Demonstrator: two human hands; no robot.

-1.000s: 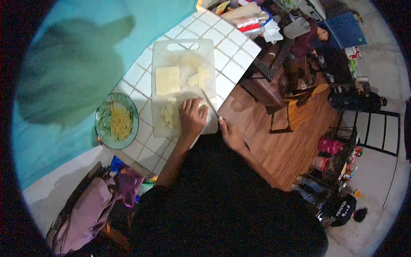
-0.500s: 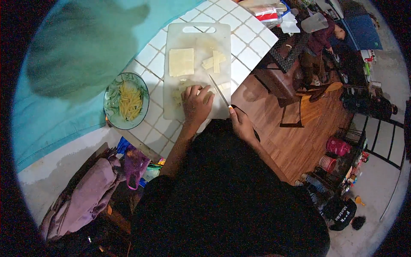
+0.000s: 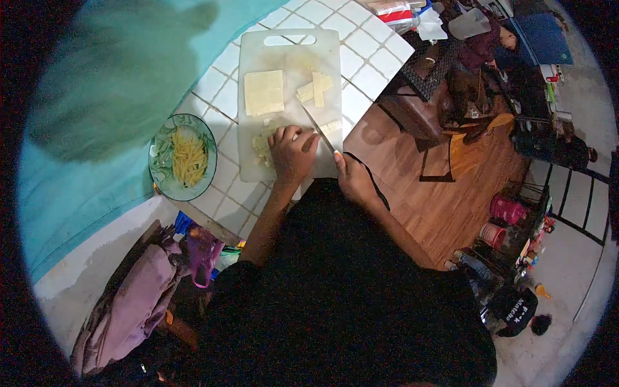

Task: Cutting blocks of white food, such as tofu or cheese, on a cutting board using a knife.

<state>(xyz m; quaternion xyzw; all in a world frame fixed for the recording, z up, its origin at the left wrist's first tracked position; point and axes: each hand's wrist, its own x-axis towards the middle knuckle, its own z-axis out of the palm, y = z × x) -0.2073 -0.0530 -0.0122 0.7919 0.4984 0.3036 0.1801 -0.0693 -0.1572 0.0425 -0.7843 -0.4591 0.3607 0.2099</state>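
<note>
A white cutting board (image 3: 289,48) lies on a white tiled counter. On it are a pale yellow square block (image 3: 264,92), a few cut strips (image 3: 315,87) and a heap of small cut pieces (image 3: 263,143). My left hand (image 3: 291,152) presses down on the cut pieces at the board's near edge. My right hand (image 3: 351,181) grips a knife (image 3: 318,129) by its handle, the blade pointing away across the board beside my left hand.
A green-rimmed plate (image 3: 183,157) with yellow strips sits on the counter (image 3: 367,80) left of the board. A teal wall runs along the left. Purple cloth (image 3: 142,300) lies below the counter. A wooden floor, a dark chair (image 3: 445,138) and clutter lie to the right.
The view has shifted, so the board and plate sit further right and lower. My left hand stays on the cut pieces and the knife stays beside it.
</note>
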